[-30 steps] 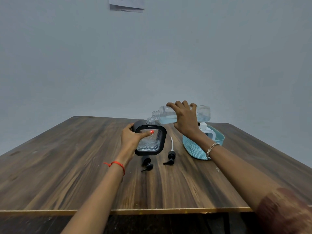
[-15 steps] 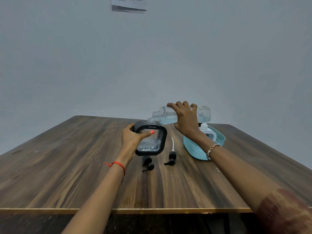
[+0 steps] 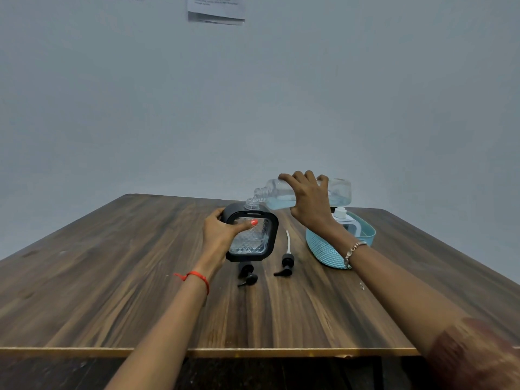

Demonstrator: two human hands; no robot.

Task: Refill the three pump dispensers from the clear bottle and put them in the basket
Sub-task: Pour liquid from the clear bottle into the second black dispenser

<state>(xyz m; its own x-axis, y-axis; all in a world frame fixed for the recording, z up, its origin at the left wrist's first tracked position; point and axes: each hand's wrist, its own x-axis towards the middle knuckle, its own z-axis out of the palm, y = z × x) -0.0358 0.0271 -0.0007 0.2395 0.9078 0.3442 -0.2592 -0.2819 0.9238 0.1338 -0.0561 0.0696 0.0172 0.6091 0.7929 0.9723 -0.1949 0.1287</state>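
My left hand [image 3: 222, 235] grips a black-framed dispenser [image 3: 257, 239] with a clear faceted window, standing upright on the table with its neck uncapped. My right hand [image 3: 309, 202] holds the clear bottle [image 3: 337, 191] tipped on its side, mouth over the dispenser's neck, pale blue liquid inside. Two black pump heads lie on the table in front: one [image 3: 247, 277] just under the dispenser, another [image 3: 287, 261] with a white tube to its right. A white dispenser [image 3: 344, 219] stands in the light blue basket [image 3: 323, 250], partly hidden by my right wrist.
The wooden table [image 3: 112, 277] runs to a front edge near me and a plain wall behind. Papers [image 3: 215, 9] hang on the wall at the top. A small speck [image 3: 362, 285] lies on the table by my right forearm.
Both hands and the tipped bottle hold nearly the same pose over the dispenser; only the camera shifts slightly.
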